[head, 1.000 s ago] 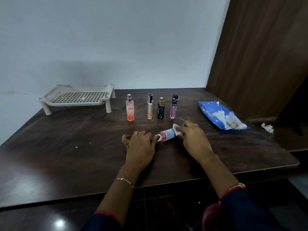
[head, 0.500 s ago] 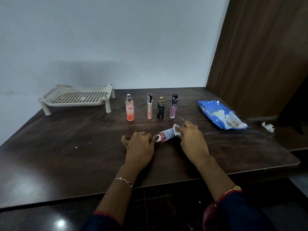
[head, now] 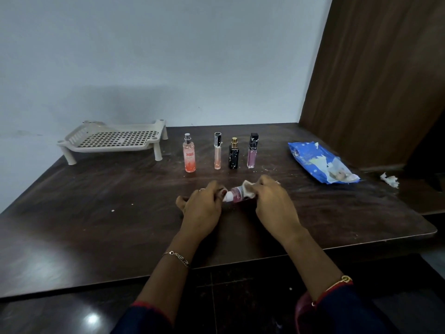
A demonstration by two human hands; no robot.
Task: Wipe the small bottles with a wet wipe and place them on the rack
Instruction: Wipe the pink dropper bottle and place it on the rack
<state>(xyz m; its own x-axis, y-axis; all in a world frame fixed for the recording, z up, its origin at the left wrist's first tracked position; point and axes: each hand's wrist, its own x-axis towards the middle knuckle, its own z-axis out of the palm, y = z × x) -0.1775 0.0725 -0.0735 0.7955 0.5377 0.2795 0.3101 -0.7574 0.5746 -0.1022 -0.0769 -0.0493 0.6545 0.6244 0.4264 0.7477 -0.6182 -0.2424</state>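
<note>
A small bottle (head: 235, 194) with a white cap lies sideways between my hands, low over the dark table (head: 96, 213). My left hand (head: 203, 206) grips its cap end. My right hand (head: 273, 201) presses a white wet wipe (head: 248, 188) around its other end. Behind them stand an orange spray bottle (head: 189, 154), a slim peach bottle (head: 217, 151), a black bottle with a gold cap (head: 233, 154) and a pink bottle with a black cap (head: 252, 151). The cream perforated rack (head: 115, 141) sits at the back left with nothing on it.
A blue wet-wipe pack (head: 320, 162) lies at the right of the table. A crumpled white scrap (head: 389, 180) rests further right by the brown wooden panel (head: 373, 80). The wall runs along the table's back edge.
My right hand with the wipe has slid left along the bottle, covering more of it, so my hands are closer together. The bottle stays roughly in place.
</note>
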